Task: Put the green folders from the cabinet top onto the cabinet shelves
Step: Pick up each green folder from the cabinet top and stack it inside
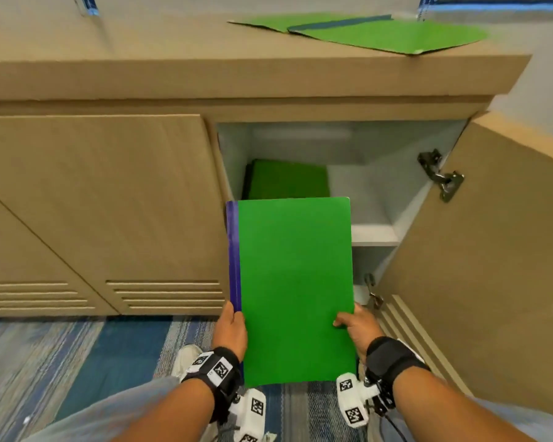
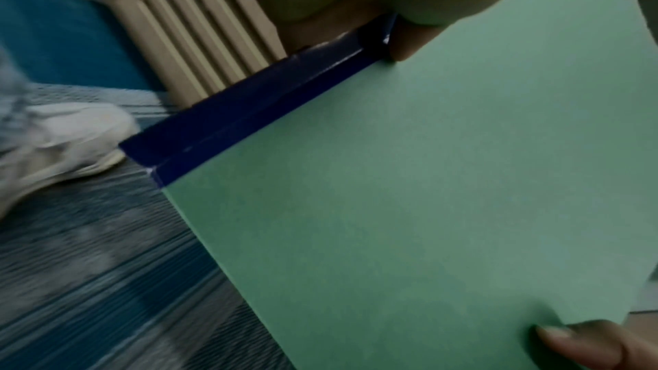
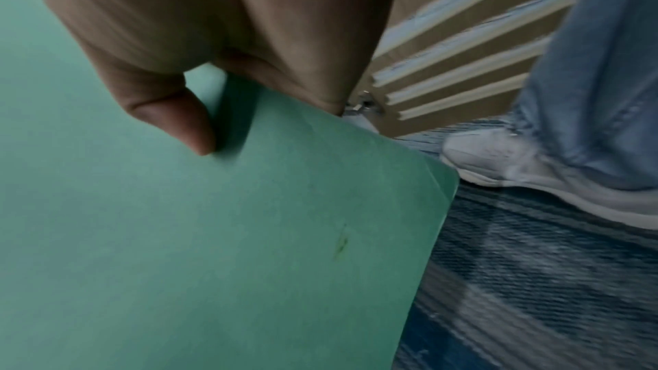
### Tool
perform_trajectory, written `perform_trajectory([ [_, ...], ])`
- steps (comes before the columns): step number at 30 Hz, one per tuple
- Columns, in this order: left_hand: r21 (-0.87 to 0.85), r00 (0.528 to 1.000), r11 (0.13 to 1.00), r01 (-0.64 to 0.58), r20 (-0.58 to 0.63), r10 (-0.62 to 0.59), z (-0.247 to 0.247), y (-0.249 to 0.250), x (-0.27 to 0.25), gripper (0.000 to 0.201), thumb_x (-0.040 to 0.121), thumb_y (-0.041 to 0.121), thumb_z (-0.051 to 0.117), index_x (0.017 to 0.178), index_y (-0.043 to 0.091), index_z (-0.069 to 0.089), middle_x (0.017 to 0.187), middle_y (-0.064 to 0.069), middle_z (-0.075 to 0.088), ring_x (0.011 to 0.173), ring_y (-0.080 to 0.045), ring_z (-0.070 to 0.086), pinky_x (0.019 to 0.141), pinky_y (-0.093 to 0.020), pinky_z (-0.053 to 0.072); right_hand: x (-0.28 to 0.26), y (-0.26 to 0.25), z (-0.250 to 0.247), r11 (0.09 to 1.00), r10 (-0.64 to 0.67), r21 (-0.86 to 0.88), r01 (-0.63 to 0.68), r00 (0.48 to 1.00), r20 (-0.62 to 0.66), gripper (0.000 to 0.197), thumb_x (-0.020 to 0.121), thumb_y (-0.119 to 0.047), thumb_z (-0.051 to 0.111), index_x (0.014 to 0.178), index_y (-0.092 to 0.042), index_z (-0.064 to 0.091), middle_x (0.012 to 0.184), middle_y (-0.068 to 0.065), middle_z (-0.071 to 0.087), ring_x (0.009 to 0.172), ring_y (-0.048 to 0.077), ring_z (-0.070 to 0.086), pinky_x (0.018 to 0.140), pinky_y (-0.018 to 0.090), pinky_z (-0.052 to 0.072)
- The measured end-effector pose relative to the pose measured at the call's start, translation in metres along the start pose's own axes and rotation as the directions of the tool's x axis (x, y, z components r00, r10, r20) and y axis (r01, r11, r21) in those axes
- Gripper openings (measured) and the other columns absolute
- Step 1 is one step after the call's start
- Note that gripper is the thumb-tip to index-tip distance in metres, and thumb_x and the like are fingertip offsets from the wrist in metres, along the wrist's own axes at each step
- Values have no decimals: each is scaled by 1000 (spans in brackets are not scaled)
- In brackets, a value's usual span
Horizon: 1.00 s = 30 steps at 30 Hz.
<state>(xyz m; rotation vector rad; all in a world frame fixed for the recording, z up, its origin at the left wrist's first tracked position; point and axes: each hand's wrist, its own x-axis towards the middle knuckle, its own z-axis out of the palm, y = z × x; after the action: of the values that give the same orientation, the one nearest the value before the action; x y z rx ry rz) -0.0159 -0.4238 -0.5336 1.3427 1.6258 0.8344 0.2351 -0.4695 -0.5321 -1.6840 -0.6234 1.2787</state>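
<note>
A green folder point(image 1: 296, 288) with a blue spine is held flat in front of the open cabinet compartment, below shelf height. My left hand point(image 1: 232, 327) pinches its spine edge and my right hand point(image 1: 356, 323) pinches the opposite edge. The wrist views show the folder's pale underside point(image 2: 409, 207) point(image 3: 213, 235) with my left hand point(image 2: 402, 35) and my right hand point(image 3: 192, 123) gripping it. Green folders point(image 1: 289, 183) lie on the upper shelf point(image 1: 375, 234) inside the cabinet. Two more green folders point(image 1: 387, 35) rest on the cabinet top point(image 1: 141, 55), far right.
The cabinet door point(image 1: 479, 250) swings open to the right, with its hinge point(image 1: 441, 175) showing. A shut door point(image 1: 103, 199) stands at the left. My white shoes point(image 1: 186, 358) point(image 3: 534, 173) stand on blue striped carpet point(image 1: 77, 362).
</note>
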Motion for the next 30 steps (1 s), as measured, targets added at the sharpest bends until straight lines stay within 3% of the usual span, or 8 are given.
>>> perform_trajectory([
  [3, 83, 993, 991, 105, 51, -109, 21, -42, -10, 23, 96, 5, 37, 112, 13, 52, 99, -12, 63, 82, -25, 58, 74, -32, 42, 14, 57, -5, 993, 112, -46, -111, 994, 9, 32, 61, -2, 58, 91, -5, 68, 90, 15, 73, 85, 32, 66, 85, 47, 53],
  [6, 150, 976, 969, 195, 69, -207, 40, -73, -12, 19, 99, 8, 37, 110, 10, 52, 78, -11, 57, 62, -19, 50, 59, -28, 40, 41, 119, -16, 968, 227, -106, -228, 974, -17, 31, 62, -5, 63, 93, -7, 66, 103, 11, 71, 99, 30, 63, 96, 46, 49],
  [10, 243, 959, 945, 220, 121, -255, 53, -93, 1, 11, 99, 8, 37, 98, 4, 47, 72, -8, 49, 57, -15, 44, 53, -25, 35, 98, 208, -34, 944, 312, -110, -311, 950, -10, 80, 41, -25, 67, 119, -7, 61, 125, 12, 64, 112, 33, 61, 98, 54, 48],
  [14, 269, 945, 925, 268, 112, -306, 66, -98, 22, 9, 99, 11, 37, 96, 13, 45, 69, -7, 47, 58, -17, 45, 50, -26, 30, 95, 167, -17, 939, 332, -96, -331, 943, -8, 47, 50, -12, 62, 96, -9, 68, 107, 19, 71, 102, 43, 64, 91, 60, 50],
  [17, 247, 936, 923, 296, 117, -332, 77, -102, 50, 9, 97, 8, 38, 95, 12, 46, 76, -12, 53, 70, -26, 51, 59, -28, 35, 110, 145, -7, 942, 324, -96, -322, 946, 5, 28, 67, 3, 58, 89, -12, 67, 98, 18, 72, 91, 37, 66, 91, 56, 51],
  [20, 221, 931, 923, 316, 117, -347, 87, -107, 86, 12, 94, 10, 44, 101, 7, 53, 95, -21, 63, 86, -33, 60, 78, -35, 47, 138, 130, -2, 949, 307, -76, -307, 952, -11, 29, 74, 12, 53, 93, -6, 66, 91, 15, 68, 81, 29, 61, 81, 44, 51],
  [24, 245, 931, 919, 308, 123, -345, 95, -117, 119, 24, 87, 18, 58, 111, 12, 57, 99, -14, 68, 90, -33, 64, 82, -36, 49, 178, 103, 8, 971, 228, -64, -232, 971, -68, 26, 75, 9, 54, 93, -9, 62, 95, 9, 65, 82, 24, 57, 76, 34, 47],
  [30, 241, 910, 906, 347, 145, -387, 107, -154, 148, 34, 84, 12, 51, 112, 28, 57, 97, -9, 71, 80, -31, 68, 75, -46, 57, 248, 93, 20, 966, 109, -214, -142, 981, -159, 46, 58, -8, 63, 104, -5, 55, 98, 16, 66, 88, 30, 63, 83, 45, 53],
])
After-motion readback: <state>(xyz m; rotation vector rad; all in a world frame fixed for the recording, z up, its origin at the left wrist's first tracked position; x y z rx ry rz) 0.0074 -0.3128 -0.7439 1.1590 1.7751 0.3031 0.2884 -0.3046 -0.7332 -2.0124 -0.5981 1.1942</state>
